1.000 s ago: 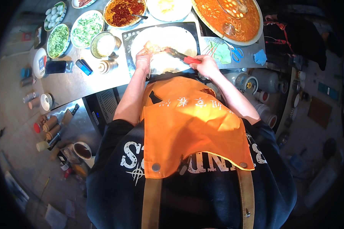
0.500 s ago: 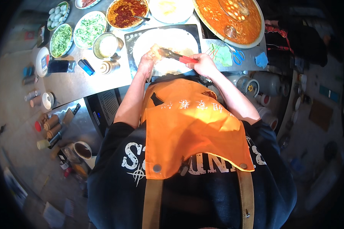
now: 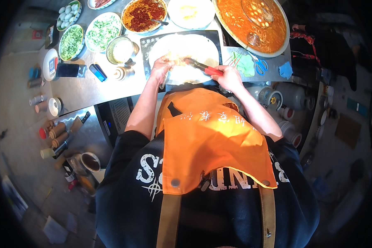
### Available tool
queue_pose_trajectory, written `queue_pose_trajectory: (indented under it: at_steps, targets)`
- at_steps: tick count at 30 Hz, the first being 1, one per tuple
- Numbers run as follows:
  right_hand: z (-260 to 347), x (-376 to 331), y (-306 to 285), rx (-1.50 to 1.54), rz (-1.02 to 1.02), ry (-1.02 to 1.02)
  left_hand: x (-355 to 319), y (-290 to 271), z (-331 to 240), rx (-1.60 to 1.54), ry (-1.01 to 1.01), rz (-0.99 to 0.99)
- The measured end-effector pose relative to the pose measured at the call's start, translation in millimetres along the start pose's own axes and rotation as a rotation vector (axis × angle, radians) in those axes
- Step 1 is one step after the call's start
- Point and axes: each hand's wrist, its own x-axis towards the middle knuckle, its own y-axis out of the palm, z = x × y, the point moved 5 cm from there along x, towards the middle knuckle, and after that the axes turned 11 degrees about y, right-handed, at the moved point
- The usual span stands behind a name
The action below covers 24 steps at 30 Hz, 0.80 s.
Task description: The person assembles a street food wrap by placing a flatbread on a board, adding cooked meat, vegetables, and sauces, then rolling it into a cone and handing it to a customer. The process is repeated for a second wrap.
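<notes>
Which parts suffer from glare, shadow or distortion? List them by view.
Head view: glare bleaches the white round surface and the food at the left hand; head view: shadow dims parts of the orange apron; head view: fisheye bends the counter's edge.

Bowls (image 3: 175,15) on a metal table (image 3: 80,87)

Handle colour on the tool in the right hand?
The handle is red; seen in the head view, the only one here.
</notes>
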Motion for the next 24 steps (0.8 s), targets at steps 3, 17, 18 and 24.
queue_pose_trajectory:
  at_steps: [3, 17, 18, 24]
  targets:
    - [-10, 2, 0, -0.003, -0.003, 0.043, -4, 0, -4, -0.011, -0.001, 0.008]
    - [15, 0, -4, 0.014, 0.035, -0.06, 7, -3, 5, 0.134, 0.083, -0.02]
    - [10, 1, -4, 0.019, 0.03, -0.027, 8, -6, 8, 0.112, 0.056, -0.055]
    - [4, -3, -14, -0.019, -0.019, -0.027, 1, -7, 1, 0.185, 0.06, 0.007]
